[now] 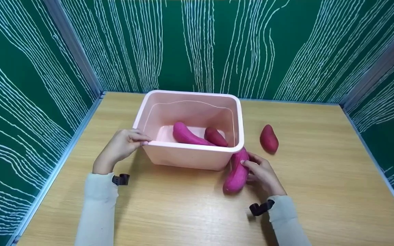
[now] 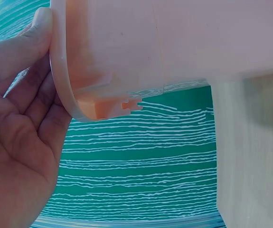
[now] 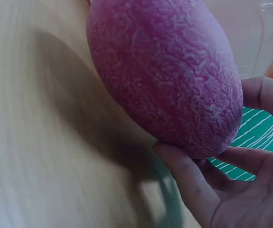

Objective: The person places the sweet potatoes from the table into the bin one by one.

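A pale pink plastic bin (image 1: 190,155) stands on the table. My left hand (image 1: 123,147) pinches its rim at the near left corner; in the left wrist view the thumb (image 2: 42,21) lies against the rim's edge. Beside the bin's near right corner, my right hand (image 1: 262,171) grips a magenta eggplant (image 1: 237,176) between thumb and fingers. Close up in the right wrist view, that eggplant (image 3: 167,76) has a wrinkled skin and casts a shadow on the table. Inside the bin lie another magenta eggplant (image 1: 188,135) and a dark red mango-shaped fruit (image 1: 215,136).
A second dark red fruit (image 1: 269,139) lies on the wooden table (image 1: 320,177), to the right of the bin. Green panels (image 1: 173,44) with wavy white lines enclose the back and both sides. Each wrist wears a black band.
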{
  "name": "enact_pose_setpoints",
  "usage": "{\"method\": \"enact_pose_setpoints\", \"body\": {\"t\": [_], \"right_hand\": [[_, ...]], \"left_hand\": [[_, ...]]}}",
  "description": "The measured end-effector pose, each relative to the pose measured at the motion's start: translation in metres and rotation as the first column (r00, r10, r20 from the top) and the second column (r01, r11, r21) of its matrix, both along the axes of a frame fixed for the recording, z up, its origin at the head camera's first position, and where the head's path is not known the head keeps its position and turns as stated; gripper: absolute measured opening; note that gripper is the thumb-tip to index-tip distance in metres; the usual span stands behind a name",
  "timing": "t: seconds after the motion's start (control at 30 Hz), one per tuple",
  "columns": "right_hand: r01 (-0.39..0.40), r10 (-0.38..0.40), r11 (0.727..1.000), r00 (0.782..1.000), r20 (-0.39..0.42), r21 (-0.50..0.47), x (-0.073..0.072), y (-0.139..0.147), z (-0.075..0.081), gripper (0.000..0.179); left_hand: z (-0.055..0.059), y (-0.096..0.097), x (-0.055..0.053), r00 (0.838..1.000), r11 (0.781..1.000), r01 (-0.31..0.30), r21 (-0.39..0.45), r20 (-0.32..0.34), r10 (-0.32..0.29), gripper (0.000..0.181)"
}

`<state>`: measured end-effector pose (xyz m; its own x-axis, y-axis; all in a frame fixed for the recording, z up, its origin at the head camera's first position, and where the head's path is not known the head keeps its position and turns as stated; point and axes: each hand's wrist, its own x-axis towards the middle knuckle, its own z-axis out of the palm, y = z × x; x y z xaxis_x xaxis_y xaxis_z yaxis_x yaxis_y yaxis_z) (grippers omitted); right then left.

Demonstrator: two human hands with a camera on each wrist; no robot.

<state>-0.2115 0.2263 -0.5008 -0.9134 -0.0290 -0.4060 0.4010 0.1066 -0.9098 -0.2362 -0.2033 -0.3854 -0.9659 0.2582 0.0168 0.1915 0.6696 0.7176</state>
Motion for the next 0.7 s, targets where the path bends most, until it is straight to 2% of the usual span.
{"method": "enact_pose_setpoints", "body": {"t": [0.2,0.43,0.7], "right_hand": [[-0.005,0.005,0.999,1.000,0.012,0.036,0.000,0.005,0.006,0.070],[-0.007,0.008,1.000,1.000,-0.015,0.023,0.001,0.011,0.012,0.069],[-0.027,0.029,0.997,0.999,-0.039,0.070,-0.002,0.021,0.023,0.070]], "left_hand": [[0.000,0.000,0.000,1.000,1.000,0.002,0.004,0.000,-0.002,0.021],[-0.001,0.000,0.001,0.999,1.000,0.013,0.000,-0.043,-0.013,0.019],[0.000,-0.001,0.000,1.000,1.000,0.009,-0.006,-0.023,-0.009,0.020]]}}
